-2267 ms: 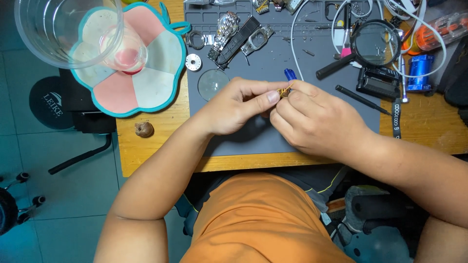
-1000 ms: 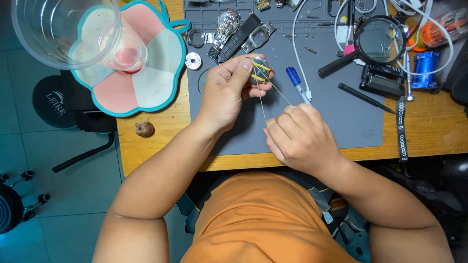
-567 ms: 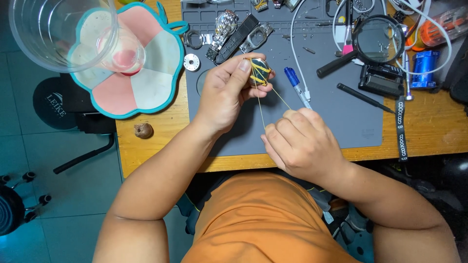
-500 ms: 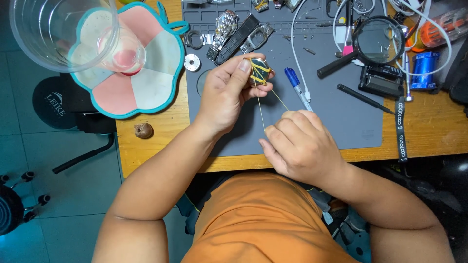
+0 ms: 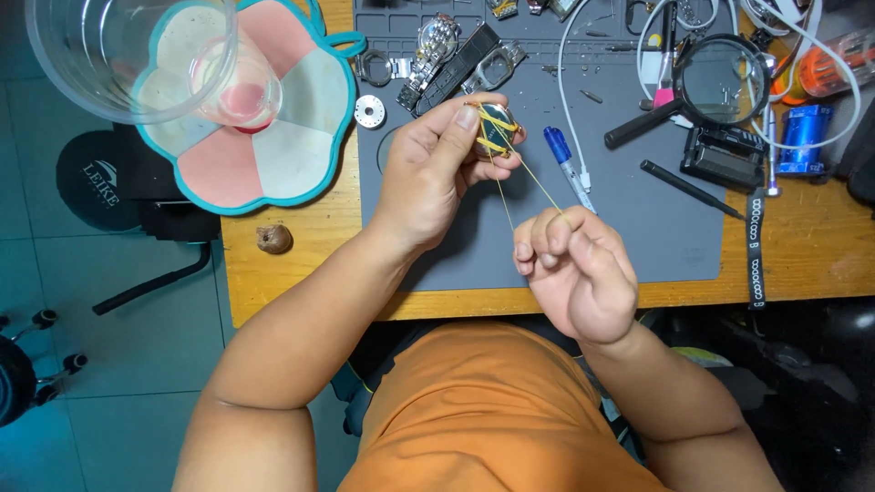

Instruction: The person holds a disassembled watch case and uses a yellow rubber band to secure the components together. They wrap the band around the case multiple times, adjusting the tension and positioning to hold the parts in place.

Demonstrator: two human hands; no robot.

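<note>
- Since the earlier frames my right hand (image 5: 576,273) has drawn back toward my body and away from my left hand (image 5: 436,173), so the yellow rubber band (image 5: 524,178) now runs taut between them instead of both hands being bunched together
- Left grip: thumb and fingers clenched on the small round watch case (image 5: 497,132), held just above the grey mat (image 5: 638,219), with the band crossing its face in several strands
- Right grip: fingers curled shut on the free loop of the band, pulling it down and toward me
- To do this well, I judge the pull should stay steady and in line with the case; a sideways tug could roll the band off the rounded edge, and the left thumb ought to pin the strands already laid
- Too much tension could snap the band or flick the case out of my grip
- Just beside the stretched band lies a blue-capped pen (image 5: 567,164) on a white cable (image 5: 570,109); a slipping band could catch either
- Farther up the mat are loose watch straps and cases (image 5: 451,59), and a small white disc (image 5: 369,111) at its left edge
- To the right stand a magnifying glass (image 5: 715,82) and a blue cylinder (image 5: 805,137), well apart from my hands
- On the left of the bench (image 5: 301,264) a flower-shaped pad (image 5: 273,155) carries a clear cup (image 5: 137,55), clear of the work
</note>
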